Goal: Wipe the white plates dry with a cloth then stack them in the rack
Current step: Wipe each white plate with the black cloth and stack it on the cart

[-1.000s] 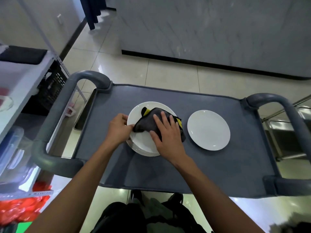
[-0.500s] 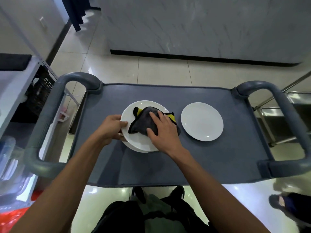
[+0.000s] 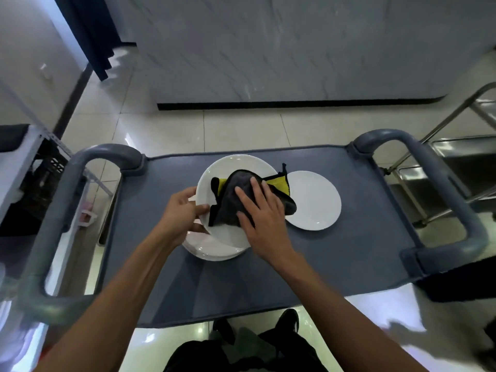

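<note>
A white plate is tilted up off a stack of white plates on the grey cart top. My left hand grips this plate by its left rim, thumb on its face. A dark grey cloth with a yellow side lies on the plate, and my right hand presses down on it with spread fingers. Another single white plate lies flat to the right, its left edge partly under the cloth.
The cart has thick grey handles at the left and right. A steel rack stands to the right of the cart. White shelving with a black crate is at the left. Tiled floor and a marble counter lie beyond.
My left hand has lifted the top plate off the stack and tilted it. The cloth under my right hand has spread toward the right plate. The view has shifted.
</note>
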Action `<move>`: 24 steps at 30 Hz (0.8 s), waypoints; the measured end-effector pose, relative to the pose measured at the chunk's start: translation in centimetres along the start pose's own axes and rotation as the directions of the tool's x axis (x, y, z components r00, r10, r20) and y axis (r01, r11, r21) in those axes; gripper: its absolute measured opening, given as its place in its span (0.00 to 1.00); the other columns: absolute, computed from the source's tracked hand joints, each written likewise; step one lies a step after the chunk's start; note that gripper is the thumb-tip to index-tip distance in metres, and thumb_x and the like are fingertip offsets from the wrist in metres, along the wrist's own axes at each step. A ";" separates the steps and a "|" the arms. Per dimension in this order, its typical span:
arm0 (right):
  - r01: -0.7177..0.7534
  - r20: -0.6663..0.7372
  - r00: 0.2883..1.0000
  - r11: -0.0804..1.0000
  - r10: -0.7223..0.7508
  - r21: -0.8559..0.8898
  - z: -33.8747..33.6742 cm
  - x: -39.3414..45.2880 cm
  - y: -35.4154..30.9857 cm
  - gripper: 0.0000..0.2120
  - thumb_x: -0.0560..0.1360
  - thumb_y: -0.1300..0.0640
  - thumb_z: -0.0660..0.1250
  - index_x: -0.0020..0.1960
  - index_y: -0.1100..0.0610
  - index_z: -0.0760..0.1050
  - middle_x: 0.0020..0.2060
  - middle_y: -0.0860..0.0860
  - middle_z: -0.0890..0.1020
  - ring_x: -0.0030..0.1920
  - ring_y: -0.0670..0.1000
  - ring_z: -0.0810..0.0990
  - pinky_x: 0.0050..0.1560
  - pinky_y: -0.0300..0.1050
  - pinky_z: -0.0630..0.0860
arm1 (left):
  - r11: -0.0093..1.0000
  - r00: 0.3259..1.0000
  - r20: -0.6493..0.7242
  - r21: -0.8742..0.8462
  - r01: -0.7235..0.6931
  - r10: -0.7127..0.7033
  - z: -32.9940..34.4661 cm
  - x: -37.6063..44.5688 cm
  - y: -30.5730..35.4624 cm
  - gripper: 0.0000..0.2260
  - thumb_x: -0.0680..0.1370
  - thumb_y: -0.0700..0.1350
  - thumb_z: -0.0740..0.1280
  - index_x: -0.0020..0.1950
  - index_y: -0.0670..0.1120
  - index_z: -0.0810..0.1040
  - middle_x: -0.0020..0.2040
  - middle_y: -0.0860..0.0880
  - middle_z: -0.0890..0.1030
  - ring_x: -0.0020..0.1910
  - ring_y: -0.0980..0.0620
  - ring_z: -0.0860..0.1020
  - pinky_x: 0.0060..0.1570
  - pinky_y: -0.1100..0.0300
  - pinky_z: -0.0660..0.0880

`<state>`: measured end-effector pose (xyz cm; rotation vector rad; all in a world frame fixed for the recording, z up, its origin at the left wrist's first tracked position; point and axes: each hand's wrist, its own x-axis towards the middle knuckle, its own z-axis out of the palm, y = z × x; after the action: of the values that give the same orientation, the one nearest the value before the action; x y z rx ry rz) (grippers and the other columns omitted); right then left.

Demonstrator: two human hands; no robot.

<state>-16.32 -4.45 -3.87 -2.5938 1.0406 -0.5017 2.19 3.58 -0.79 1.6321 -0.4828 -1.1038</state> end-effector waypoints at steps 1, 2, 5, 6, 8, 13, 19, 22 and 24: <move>-0.005 -0.030 1.000 1.000 0.004 -0.017 -0.6 0.5 0.2 0.24 0.83 0.49 0.60 0.78 0.46 0.63 0.80 0.53 0.57 0.80 0.57 0.54 0.76 0.57 0.57 | 1.000 0.999 0.027 0.002 -0.022 0.022 0.5 0.2 0.5 0.16 0.78 0.30 0.66 0.55 0.49 0.82 0.43 0.45 0.86 0.39 0.44 0.85 0.31 0.48 0.82; -0.011 -0.053 0.999 0.999 0.009 -0.033 -1.2 1.0 0.4 0.24 0.83 0.49 0.59 0.78 0.46 0.63 0.80 0.53 0.58 0.80 0.58 0.54 0.75 0.57 0.57 | 0.999 0.998 0.053 0.002 -0.040 0.039 1.0 0.5 0.9 0.16 0.77 0.30 0.67 0.55 0.50 0.83 0.42 0.46 0.86 0.39 0.44 0.85 0.32 0.48 0.82; -0.045 -0.086 0.996 0.997 0.040 -0.069 -2.8 2.4 1.1 0.23 0.84 0.50 0.58 0.79 0.45 0.62 0.80 0.53 0.57 0.80 0.58 0.54 0.75 0.57 0.56 | 0.996 0.986 0.141 -0.019 -0.084 0.085 2.7 1.2 2.1 0.19 0.77 0.29 0.66 0.58 0.51 0.82 0.50 0.47 0.86 0.45 0.42 0.85 0.36 0.45 0.82; -0.058 -0.098 0.994 0.996 0.051 -0.074 -3.3 2.7 1.4 0.23 0.84 0.50 0.58 0.79 0.45 0.62 0.80 0.53 0.57 0.80 0.58 0.54 0.75 0.58 0.56 | 0.995 0.980 0.176 -0.028 -0.093 0.096 3.2 1.3 2.4 0.20 0.77 0.29 0.65 0.60 0.51 0.82 0.53 0.47 0.85 0.48 0.41 0.85 0.38 0.43 0.82; -0.079 -0.122 0.990 0.994 0.070 -0.075 -4.2 3.1 2.1 0.23 0.84 0.51 0.57 0.79 0.45 0.61 0.80 0.52 0.57 0.80 0.58 0.54 0.76 0.58 0.56 | 0.993 0.964 0.241 -0.036 -0.109 0.114 4.3 1.5 2.9 0.22 0.77 0.29 0.66 0.61 0.53 0.82 0.56 0.44 0.84 0.50 0.40 0.84 0.40 0.41 0.82; -0.121 -0.182 0.978 0.990 0.105 -0.079 -6.1 3.6 4.4 0.23 0.85 0.51 0.56 0.79 0.44 0.60 0.81 0.52 0.57 0.80 0.58 0.53 0.76 0.57 0.55 | 0.987 0.934 0.319 -0.046 -0.154 0.160 7.4 1.8 4.1 0.23 0.75 0.28 0.66 0.59 0.53 0.83 0.53 0.45 0.85 0.48 0.40 0.85 0.39 0.43 0.82; -0.090 -0.236 0.970 0.987 0.057 -0.134 -8.4 4.9 7.0 0.23 0.85 0.52 0.56 0.79 0.45 0.61 0.80 0.53 0.59 0.80 0.58 0.55 0.75 0.58 0.57 | 0.984 0.924 0.338 -0.033 -0.177 0.177 10.5 2.0 4.7 0.22 0.76 0.28 0.65 0.62 0.50 0.82 0.53 0.43 0.85 0.48 0.38 0.84 0.38 0.42 0.82; -0.071 -0.250 0.967 0.988 0.035 -0.135 -9.2 5.8 8.0 0.23 0.84 0.54 0.58 0.78 0.46 0.63 0.80 0.53 0.60 0.79 0.58 0.57 0.75 0.58 0.58 | 0.984 0.948 0.265 -0.057 -0.168 0.177 11.7 2.1 4.8 0.22 0.76 0.27 0.64 0.60 0.50 0.82 0.50 0.42 0.86 0.45 0.36 0.84 0.37 0.43 0.82; -0.050 -0.258 0.966 0.989 0.012 -0.140 -9.5 6.4 8.4 0.23 0.84 0.55 0.59 0.77 0.46 0.64 0.79 0.53 0.61 0.79 0.59 0.57 0.74 0.60 0.59 | 0.984 0.963 0.205 -0.082 -0.160 0.174 12.5 2.1 4.9 0.22 0.75 0.27 0.65 0.60 0.51 0.82 0.51 0.43 0.86 0.44 0.37 0.85 0.37 0.44 0.82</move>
<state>-21.11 -16.22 2.63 -2.6854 1.2405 -0.8001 -6.29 -6.50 2.56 1.3965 -0.7037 -1.1582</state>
